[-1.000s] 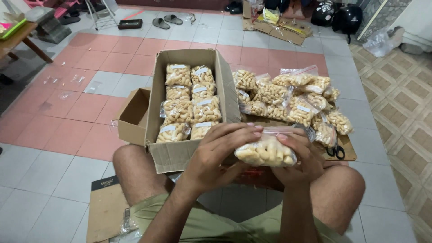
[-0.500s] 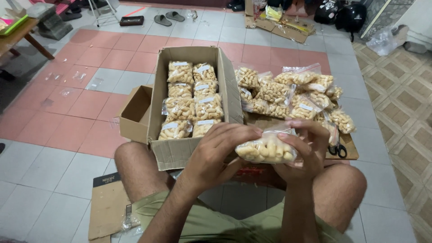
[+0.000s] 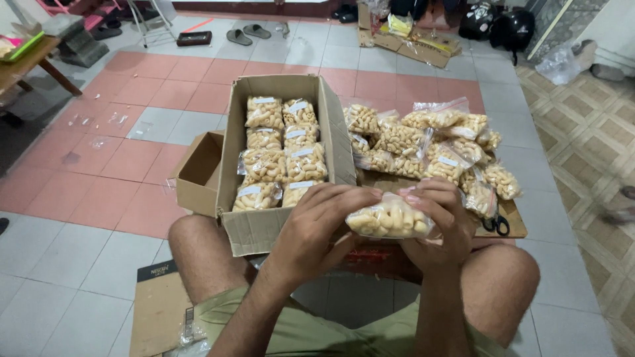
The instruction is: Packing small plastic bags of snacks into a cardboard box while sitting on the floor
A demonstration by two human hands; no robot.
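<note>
Both my hands hold one clear plastic bag of pale snack pieces (image 3: pixel 390 221) above my knees. My left hand (image 3: pixel 317 231) grips its left end, fingers curled over the top. My right hand (image 3: pixel 440 221) grips its right end. Just beyond stands an open cardboard box (image 3: pixel 334 132) holding two rows of the same filled bags (image 3: pixel 278 155). To the right of the box lies a loose pile of several more snack bags (image 3: pixel 430 145) on a flat sheet of cardboard (image 3: pixel 512 225).
Black-handled scissors (image 3: pixel 495 225) lie at the pile's near right edge. A smaller empty box (image 3: pixel 198 172) adjoins the big box's left side. Flat cardboard (image 3: pixel 155 311) lies by my left leg. Sandals (image 3: pixel 246 33), a wooden table (image 3: pixel 30 63) and boxes (image 3: pixel 413 43) stand farther back.
My hands with the bag have stayed over my knees, shifting only slightly; the fingers have adjusted along the bag's top edge. The view has tilted a little.
</note>
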